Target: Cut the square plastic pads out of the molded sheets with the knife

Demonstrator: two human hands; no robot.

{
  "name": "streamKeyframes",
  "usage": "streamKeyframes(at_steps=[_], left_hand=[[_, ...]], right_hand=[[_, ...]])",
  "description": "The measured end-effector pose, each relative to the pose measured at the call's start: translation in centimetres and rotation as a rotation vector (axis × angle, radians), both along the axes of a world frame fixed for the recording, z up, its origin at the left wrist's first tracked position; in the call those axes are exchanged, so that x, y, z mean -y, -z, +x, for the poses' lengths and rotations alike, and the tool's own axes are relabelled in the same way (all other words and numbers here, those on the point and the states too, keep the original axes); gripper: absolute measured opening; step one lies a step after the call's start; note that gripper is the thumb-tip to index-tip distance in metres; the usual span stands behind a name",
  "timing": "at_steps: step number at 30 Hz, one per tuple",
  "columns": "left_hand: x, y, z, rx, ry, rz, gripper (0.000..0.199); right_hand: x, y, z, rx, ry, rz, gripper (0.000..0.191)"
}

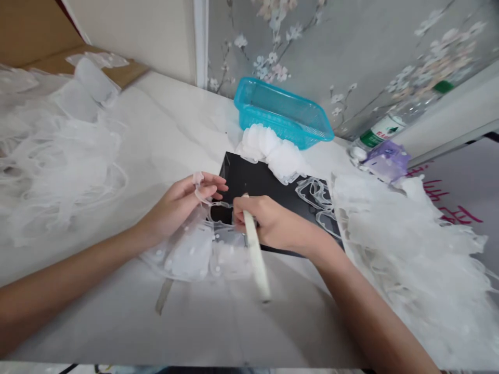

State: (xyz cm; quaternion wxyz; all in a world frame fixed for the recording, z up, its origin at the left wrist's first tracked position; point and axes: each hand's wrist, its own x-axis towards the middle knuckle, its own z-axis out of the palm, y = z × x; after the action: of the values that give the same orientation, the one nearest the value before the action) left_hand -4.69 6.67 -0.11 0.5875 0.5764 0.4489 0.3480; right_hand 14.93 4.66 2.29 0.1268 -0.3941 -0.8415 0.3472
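Far left on my feed, a messy heap of clear scraps (66, 161) sprawled over the bench (167, 117), some cardboard (127, 72) behind it. Next came the left hand (171, 208), fingers (214, 178) loosely parted with a thin clear strip (198, 178) across them; honestly couldn't tell if they were pinching it. The clear sheet (191, 252) lay just on the camera side of that hand, longer side to side than front to back, its far part running into the gap between the two hands. I'd call the left the nearer one, though the right fist was close by its far right corner.

That right hand (268, 221) was wrapped tight around a pale stick-like tool (255, 254), long axis slanting back toward the camera and a touch right. Couldn't see what its working end was touching. A black board (268, 182) sat under and beyond the fist, with white pieces (265, 145) fanned over its back edge, a blue basket (280, 119) behind those, and clear outlines (317, 195) on its right end. Past that: a bottle (390, 124), a purple packet (388, 158) and a big pile of clear sheets (401, 249).
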Motion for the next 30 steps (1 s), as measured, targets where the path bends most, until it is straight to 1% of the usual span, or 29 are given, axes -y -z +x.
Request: streamKeyframes(at_steps=[2, 4, 5, 6, 8, 10, 11, 12, 14, 15, 16, 17, 18, 19, 20, 21, 23, 27, 30], left_hand=[[-0.6, -0.4, -0.4, -0.129, 0.014, 0.044, 0.029], [-1.0, -0.6, -0.8, -0.262, 0.057, 0.067, 0.03], [-1.1, -0.6, -0.9, -0.319, 0.08, 0.1, 0.03], [-1.1, -0.6, -1.0, -0.364, 0.102, 0.154, 0.03], [-1.0, -0.7, -1.1, -0.422, 0.137, 0.316, 0.028], [-0.8, -0.7, -1.0, -0.472, 0.119, 0.488, 0.024], [-0.7, -0.7, -1.0, -0.521, 0.079, 0.564, 0.023], [-0.6, -0.7, -1.0, -0.588, 0.03, 0.634, 0.023], [-0.4, -0.6, -0.9, -0.743, -0.036, 0.739, 0.027], [-0.4, -0.4, -0.8, -0.808, -0.03, 0.771, 0.03], [-0.4, -0.3, -0.8, -0.849, 0.011, 0.791, 0.034], [-0.4, -0.1, -0.7, -0.862, 0.078, 0.806, 0.039], [-0.4, 0.1, -0.7, -0.855, 0.156, 0.815, 0.044], [-0.4, 0.3, -0.7, -0.838, 0.235, 0.82, 0.048], [-0.5, 0.5, -0.7, -0.819, 0.305, 0.818, 0.052], [-0.5, 0.7, -0.7, -0.803, 0.36, 0.809, 0.055], [-0.6, 0.9, -0.8, -0.797, 0.42, 0.783, 0.063], [-0.5, 1.2, -0.9, -0.84, 0.447, 0.766, 0.084], [-0.4, 1.1, -0.8, -0.859, 0.459, 0.751, 0.085]], right_hand=[[0.0, -0.8, 1.3, 0.071, 0.012, -0.024, 0.017], [-0.2, -1.9, 3.5, 0.199, 0.123, -0.011, 0.018], [-0.3, -2.4, 4.7, 0.283, 0.199, -0.015, 0.016], [-0.5, -2.9, 5.8, 0.386, 0.285, -0.005, 0.016], [-0.8, -3.5, 7.9, 0.588, 0.42, 0.003, 0.016], [-1.0, -3.9, 9.1, 0.705, 0.527, 0.032, 0.012], [-0.9, -3.9, 9.3, 0.718, 0.576, 0.082, 0.009], [-0.8, -3.9, 9.2, 0.686, 0.629, 0.168, 0.01], [-0.4, -3.6, 8.0, 0.492, 0.705, 0.392, 0.015], [-0.2, -3.3, 6.9, 0.337, 0.707, 0.494, 0.016], [0.0, -3.0, 5.7, 0.182, 0.656, 0.536, 0.017], [0.2, -2.5, 4.5, 0.084, 0.547, 0.516, 0.017], [0.4, -1.9, 3.2, 0.035, 0.393, 0.467, 0.018], [0.5, -1.3, 2.1, 0.044, 0.227, 0.401, 0.019], [0.6, -0.6, 1.2, 0.071, 0.1, 0.349, 0.021], [0.7, 0.1, 0.6, 0.089, 0.03, 0.317, 0.023], [1.1, 1.4, 0.2, 0.096, -0.021, 0.289, 0.025], [2.3, 3.4, 1.0, -0.048, 0.024, 0.296, 0.019], [3.2, 4.0, 1.2, -0.128, 0.059, 0.34, 0.012]])
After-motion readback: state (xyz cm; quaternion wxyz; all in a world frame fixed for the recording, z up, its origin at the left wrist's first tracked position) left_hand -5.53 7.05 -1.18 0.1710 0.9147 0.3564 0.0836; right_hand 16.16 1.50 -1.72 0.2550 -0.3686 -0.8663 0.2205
